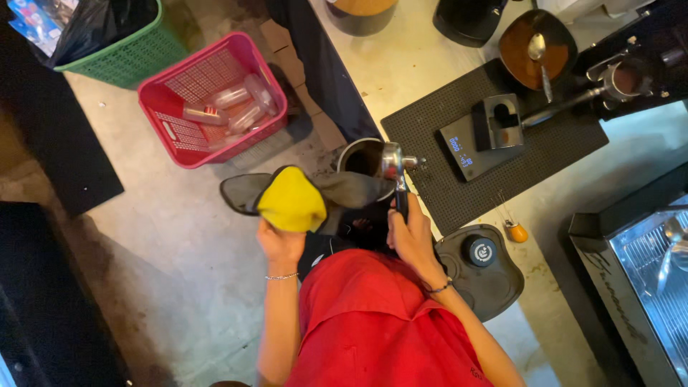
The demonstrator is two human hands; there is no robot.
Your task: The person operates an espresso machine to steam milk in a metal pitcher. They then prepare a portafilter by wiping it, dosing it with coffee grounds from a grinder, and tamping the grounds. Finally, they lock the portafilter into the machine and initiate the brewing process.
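Observation:
My right hand (412,240) grips the black handle of a metal portafilter (393,163), whose round basket end hangs over a steel knock-out bin (356,154) at the counter's edge. My left hand (281,242) holds a cloth (292,199), yellow on one side and grey on the other, bunched up just left of the bin. Both wrists wear thin bracelets. A red apron (373,322) fills the lower middle.
A black mat (459,193) on the counter carries a digital scale (469,147). A tamper (480,251) rests on its black stand. A second portafilter (609,82) lies near a grinder. On the floor stand a pink basket (236,54) with plastic cups and a green basket (136,54).

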